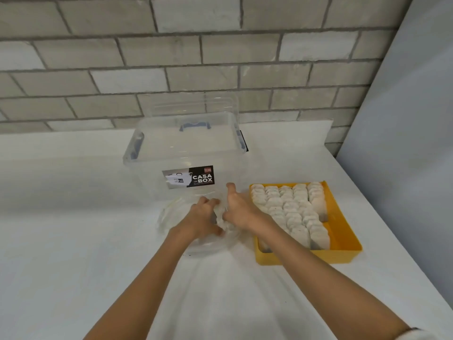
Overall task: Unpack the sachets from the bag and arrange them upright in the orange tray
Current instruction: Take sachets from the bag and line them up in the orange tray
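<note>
The orange tray (343, 231) stands on the white table at the right, holding several rows of pale sachets (291, 209) standing upright. Left of it lies a clear plastic bag (171, 217), hard to make out against the table. My left hand (203, 217) and my right hand (239, 208) meet over the bag, and their fingers grip a crumpled clear-white piece (220, 217) between them. Whether that piece is bag film or a sachet I cannot tell.
A clear storage box (186, 155) with a black "CASA BOX" label and blue latches stands just behind my hands, its lid leaning on the brick wall. A pale panel closes off the right side. The table (73, 229) spreads out to the left.
</note>
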`<state>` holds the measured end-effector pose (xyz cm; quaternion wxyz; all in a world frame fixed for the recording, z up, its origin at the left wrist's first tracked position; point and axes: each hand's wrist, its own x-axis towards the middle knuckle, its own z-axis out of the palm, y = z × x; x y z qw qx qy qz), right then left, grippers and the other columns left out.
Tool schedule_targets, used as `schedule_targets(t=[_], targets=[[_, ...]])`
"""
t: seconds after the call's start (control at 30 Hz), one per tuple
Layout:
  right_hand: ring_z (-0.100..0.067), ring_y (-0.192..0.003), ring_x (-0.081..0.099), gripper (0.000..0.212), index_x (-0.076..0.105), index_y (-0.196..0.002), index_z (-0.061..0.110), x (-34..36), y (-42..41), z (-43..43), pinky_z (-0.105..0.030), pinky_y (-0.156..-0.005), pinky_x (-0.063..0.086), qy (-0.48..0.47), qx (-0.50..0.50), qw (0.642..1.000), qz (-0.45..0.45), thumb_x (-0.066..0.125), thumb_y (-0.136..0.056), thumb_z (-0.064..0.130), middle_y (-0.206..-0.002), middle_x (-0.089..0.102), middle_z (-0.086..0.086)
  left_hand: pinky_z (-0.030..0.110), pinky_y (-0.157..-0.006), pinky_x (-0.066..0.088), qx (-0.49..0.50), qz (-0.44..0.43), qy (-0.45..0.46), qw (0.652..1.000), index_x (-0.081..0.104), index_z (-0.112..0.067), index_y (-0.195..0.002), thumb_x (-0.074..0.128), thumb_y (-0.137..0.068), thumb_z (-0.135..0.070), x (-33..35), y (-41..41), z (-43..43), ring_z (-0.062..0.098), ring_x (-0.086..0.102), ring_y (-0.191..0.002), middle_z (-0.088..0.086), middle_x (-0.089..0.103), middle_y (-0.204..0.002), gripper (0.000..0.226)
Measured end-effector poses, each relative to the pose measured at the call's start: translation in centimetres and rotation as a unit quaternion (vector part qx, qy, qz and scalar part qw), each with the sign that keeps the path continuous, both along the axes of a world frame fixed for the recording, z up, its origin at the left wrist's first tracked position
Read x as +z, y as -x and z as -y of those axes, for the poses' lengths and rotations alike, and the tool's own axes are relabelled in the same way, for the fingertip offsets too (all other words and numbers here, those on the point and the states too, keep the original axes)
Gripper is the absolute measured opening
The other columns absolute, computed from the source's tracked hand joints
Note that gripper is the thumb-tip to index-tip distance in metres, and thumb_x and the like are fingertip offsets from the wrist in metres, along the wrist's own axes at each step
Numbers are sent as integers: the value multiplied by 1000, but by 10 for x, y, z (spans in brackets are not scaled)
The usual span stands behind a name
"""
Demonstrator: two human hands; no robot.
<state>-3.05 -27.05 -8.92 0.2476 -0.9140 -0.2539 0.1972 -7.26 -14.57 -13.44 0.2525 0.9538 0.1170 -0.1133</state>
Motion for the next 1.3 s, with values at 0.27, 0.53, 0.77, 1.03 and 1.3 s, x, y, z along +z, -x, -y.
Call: schedule_targets(t=[0.27,0.53,0.77,1.03,1.3], targets=[[-34,-110,56,52,30,-139,7,-8,-5,-5,-36,-87,47,1,-19,1000,2,48,-91,-3,-120,52,-22,38,-104,33,-21,57,-34,998,25,-29,-146,77,-64,-58,-20,7,-2,26,29,-123,-1,29,-140,102],[-32,-109,55,52,33,-138,9,-3,-5,-4,-32,-83,46,-6,-28,1000,-11,50,-90,-4,-121,52,-18,15,-81,47,-10,13,226,974,57,-25,-118,58,-86,-2,-3,14,-21,9,50,-92,-3,43,-125,40],[-30,-104,57,51,33,-138,9,-1,-3,-6,-28,-75,42,0,-20,1000,-22,55,-92,6,-115,55,-18,36,-102,35,-39,34,41,998,49,-30,-128,74,-74,-35,-18,12,-2,20,31,-115,-7,33,-130,59],[-30,-99,54,49,35,-139,10,14,-6,-1,-30,-73,42,7,-8,999,31,41,-92,-5,-120,48,-18,23,-90,33,20,102,49,993,60,-23,-106,80,-70,-31,-20,16,-4,21,42,-108,-3,45,-105,42],[-33,-104,55,48,38,-135,6,19,-4,7,-35,-80,47,41,6,998,38,41,-89,-8,-119,49,-20,22,-84,38,4,93,-46,995,56,-16,-120,61,-82,0,4,31,-18,25,53,-107,7,49,-118,42]])
